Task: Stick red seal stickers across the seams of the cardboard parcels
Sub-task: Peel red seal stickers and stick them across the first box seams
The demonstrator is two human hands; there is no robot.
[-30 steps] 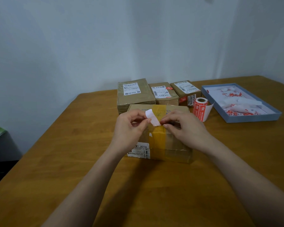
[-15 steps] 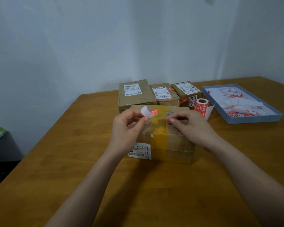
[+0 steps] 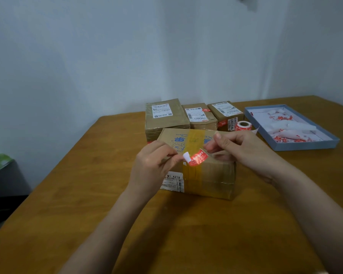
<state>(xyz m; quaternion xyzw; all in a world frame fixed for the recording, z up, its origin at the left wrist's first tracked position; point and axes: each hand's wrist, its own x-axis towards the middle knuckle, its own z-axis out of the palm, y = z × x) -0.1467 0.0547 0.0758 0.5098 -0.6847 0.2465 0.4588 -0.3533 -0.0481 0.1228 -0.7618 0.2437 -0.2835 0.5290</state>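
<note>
Over the front cardboard parcel (image 3: 198, 165), the left hand (image 3: 152, 167) pinches the white backing paper (image 3: 186, 156) and the right hand (image 3: 244, 149) pinches the red seal sticker (image 3: 198, 159). Peel slowly, then lay it flat across the yellow taped seam (image 3: 193, 139).

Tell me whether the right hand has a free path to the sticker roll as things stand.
Probably yes. The sticker roll stands on open table just beyond the right hand, with nothing between them. But that hand is pinching the red sticker with the left hand, so it would have to let go first.
</note>
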